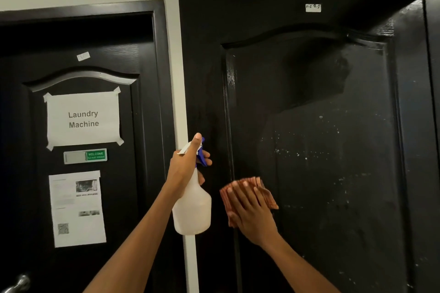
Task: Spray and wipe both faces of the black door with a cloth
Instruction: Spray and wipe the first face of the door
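Black door point(309, 126): stood open at right of view, glossy arched panel facing the camera, speckled with pale spray droplets across the middle and lower right.
Door handling: judged rigid but free to swing on its hinges; likely to drift under hard pressure, so best wiped with a flat, even push.
Cloth point(247, 194): folded, reddish-brown striped, lay against the left edge of the door panel, below the droplets.
Cloth handling: judged soft, light and floppy; best kept folded under a flat palm rather than pinched at a corner.
Right hand point(252, 216): pressed flat on the cloth, fingers straight and spread, holding it to the door by pressure alone.
Spray bottle point(192, 202): translucent white body with blue-and-white trigger head, held upright in the air just left of the door panel, in front of the white wall strip.
Bottle handling: judged light, rigid plastic, possibly slippery if wet; neck under the trigger looked the surest place to hold.
Left hand point(185, 164): wrapped round the bottle neck, fingers at the trigger, thumb over the top.
Laundry door point(142, 102): closed at left, carrying a taped "Laundry Machine" sign point(83, 119), a green welcome plate and a printed notice.
Far face of black door: hidden from view.
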